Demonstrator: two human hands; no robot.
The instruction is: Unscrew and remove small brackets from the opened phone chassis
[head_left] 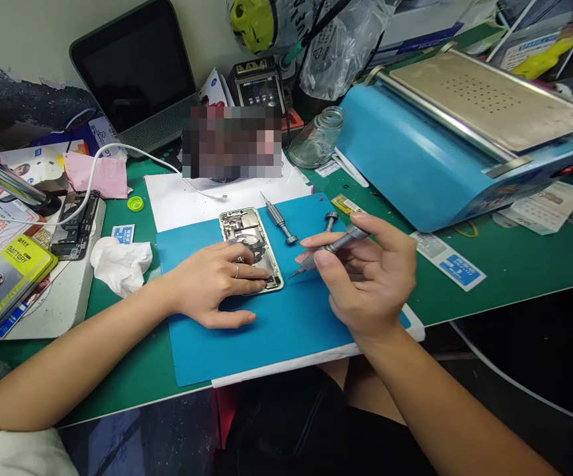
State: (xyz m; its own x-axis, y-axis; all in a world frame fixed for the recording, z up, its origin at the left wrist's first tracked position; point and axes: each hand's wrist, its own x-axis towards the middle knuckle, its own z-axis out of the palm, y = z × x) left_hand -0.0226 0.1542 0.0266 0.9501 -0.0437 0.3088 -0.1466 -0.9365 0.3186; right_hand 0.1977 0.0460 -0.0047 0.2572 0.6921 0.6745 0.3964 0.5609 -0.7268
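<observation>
My right hand (373, 277) grips a slim grey screwdriver (339, 243) between thumb and fingers, its tip pointing down and left, close to the phone's right edge. An opened phone housing (249, 228) with bare internals lies on the blue mat (247, 344). Across its lower part rests my left hand (221, 277), fingers stretched out and thumb apart on the mat; a ring is on one finger. The phone parts under those fingers are hidden. A second grey screwdriver (280, 220) lies just right of the phone, and a third screwdriver (330, 221) sits partly behind my right hand.
A blue machine with a metal plate (415, 152) stands at the right. Behind the mat are a glass jar (319, 135) and a dark-screened display (135, 66). A white cable (157, 165) crosses at left, near a crumpled tissue (125, 264) and another opened phone (75, 225).
</observation>
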